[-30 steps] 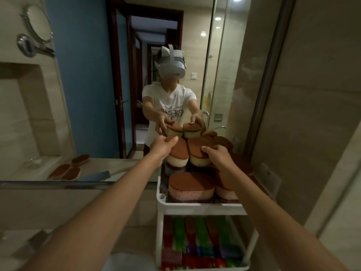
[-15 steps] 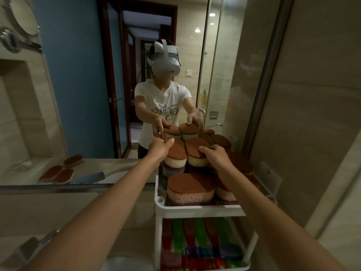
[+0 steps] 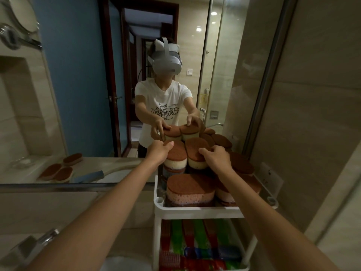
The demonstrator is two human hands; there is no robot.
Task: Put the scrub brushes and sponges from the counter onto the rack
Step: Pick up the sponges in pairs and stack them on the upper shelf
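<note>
A white rack [image 3: 197,210] stands against the mirror. Its top shelf is piled with brown-topped, cream-bodied sponges. My left hand [image 3: 159,150] grips the far left edge of the upper left sponge [image 3: 175,157]. My right hand [image 3: 215,155] pinches the top of the upper right sponge [image 3: 195,153]. Both sponges rest on the pile. A larger sponge [image 3: 190,189] lies at the shelf's front. The lower shelf holds red, green and blue scrub brushes [image 3: 197,249].
The mirror [image 3: 78,85] reflects me, the door, and more sponges [image 3: 56,172] plus a long-handled blue brush [image 3: 91,176] on the counter. A chrome tap [image 3: 45,236] sits at lower left. A tiled wall [image 3: 312,114] closes the right side.
Both hands stay on the same two top sponges. The view has shifted slightly; the sponges have settled a little lower on the pile.
</note>
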